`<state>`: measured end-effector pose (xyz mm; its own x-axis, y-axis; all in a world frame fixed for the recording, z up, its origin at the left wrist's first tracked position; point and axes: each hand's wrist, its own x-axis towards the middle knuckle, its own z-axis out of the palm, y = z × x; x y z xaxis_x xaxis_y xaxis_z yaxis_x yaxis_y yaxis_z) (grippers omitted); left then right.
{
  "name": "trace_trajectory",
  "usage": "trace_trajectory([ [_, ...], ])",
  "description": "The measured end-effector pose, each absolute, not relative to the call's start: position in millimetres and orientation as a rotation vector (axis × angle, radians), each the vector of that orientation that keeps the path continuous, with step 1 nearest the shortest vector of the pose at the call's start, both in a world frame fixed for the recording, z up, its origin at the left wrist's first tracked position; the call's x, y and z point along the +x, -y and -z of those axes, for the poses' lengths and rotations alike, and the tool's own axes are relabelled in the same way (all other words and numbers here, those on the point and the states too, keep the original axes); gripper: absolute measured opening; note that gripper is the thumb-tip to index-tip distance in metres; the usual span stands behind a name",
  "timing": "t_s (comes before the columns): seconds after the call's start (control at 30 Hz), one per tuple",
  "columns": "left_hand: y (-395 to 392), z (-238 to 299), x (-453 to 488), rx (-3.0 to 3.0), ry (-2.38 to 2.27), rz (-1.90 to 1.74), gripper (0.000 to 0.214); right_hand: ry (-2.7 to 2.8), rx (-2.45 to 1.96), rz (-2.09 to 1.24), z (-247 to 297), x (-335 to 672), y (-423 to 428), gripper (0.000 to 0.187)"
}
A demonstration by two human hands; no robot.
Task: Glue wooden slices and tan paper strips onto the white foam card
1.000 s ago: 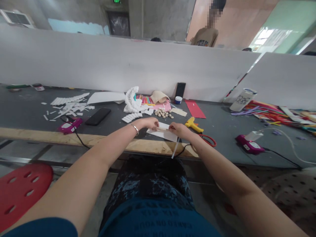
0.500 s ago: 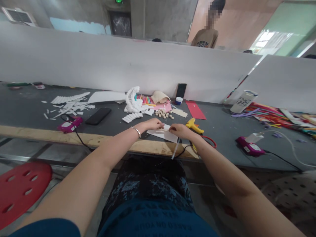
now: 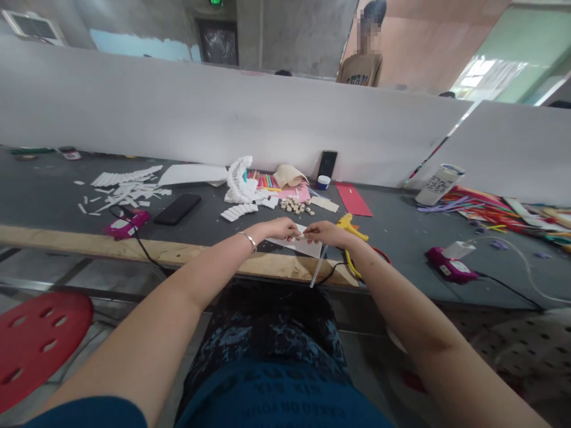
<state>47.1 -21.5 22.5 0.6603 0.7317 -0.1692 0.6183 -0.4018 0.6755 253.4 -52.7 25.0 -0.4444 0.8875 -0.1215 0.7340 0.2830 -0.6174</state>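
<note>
My left hand point(image 3: 284, 228) and my right hand point(image 3: 325, 232) meet over a white card point(image 3: 307, 247) at the table's front edge. The fingers of both are pinched close together around a small pale strip, mostly hidden by the fingertips. Just beyond them lies a pile of round beige pieces that look like shells point(image 3: 297, 206). A yellow glue gun point(image 3: 351, 226) rests right of my right hand. Below that hand, a clear stick point(image 3: 317, 270) juts over the wooden edge. Left of the pile are a row of white folded pieces point(image 3: 239, 212) and a bumpy curved white form point(image 3: 239, 182).
A black phone point(image 3: 177, 210) and a purple power socket point(image 3: 128, 225) lie to the left, near scattered white strips point(image 3: 134, 193). Rightward are a red sheet point(image 3: 354, 198), another purple socket point(image 3: 450, 266) and a tumbler point(image 3: 440, 184). A white partition point(image 3: 178, 113) stands behind; a person is beyond it.
My two hands have come closer together, fingertips now almost touching over the card. The person behind the partition has shifted left.
</note>
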Motion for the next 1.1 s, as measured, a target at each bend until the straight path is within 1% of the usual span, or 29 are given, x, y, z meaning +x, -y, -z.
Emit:
trace_trajectory([
  [0.13,20.5,-21.0,47.0,2.102,-1.024,-0.187,0.035,2.261,-1.457,-1.001,-23.9,253.3,52.2,0.033],
  [0.4,15.3,-22.6,28.4,2.025,-1.014,-0.176,0.031,2.205,-1.502,-1.037,-18.4,258.1,43.9,0.034],
  [0.53,10.5,-21.4,16.5,2.055,-1.107,-0.24,0.022,2.204,-1.541,-0.999,-11.5,259.3,40.0,0.031],
  [0.7,7.9,-18.0,10.4,2.122,-1.207,-0.29,0.015,2.234,-1.624,-0.834,-5.6,257.0,35.3,0.033],
  [0.8,10.8,-18.5,11.6,2.157,-1.199,-0.31,0.016,2.273,-1.645,-0.797,-5.9,255.3,34.7,0.038],
  [0.9,13.7,-19.5,13.8,2.17,-1.154,-0.313,0.022,2.303,-1.659,-0.798,-8.0,254.6,36.1,0.044],
  [1.1,12.4,-17.9,14.9,2.162,-1.126,-0.273,0.02,2.312,-1.633,-0.817,-12.0,256.1,40.9,0.044],
])
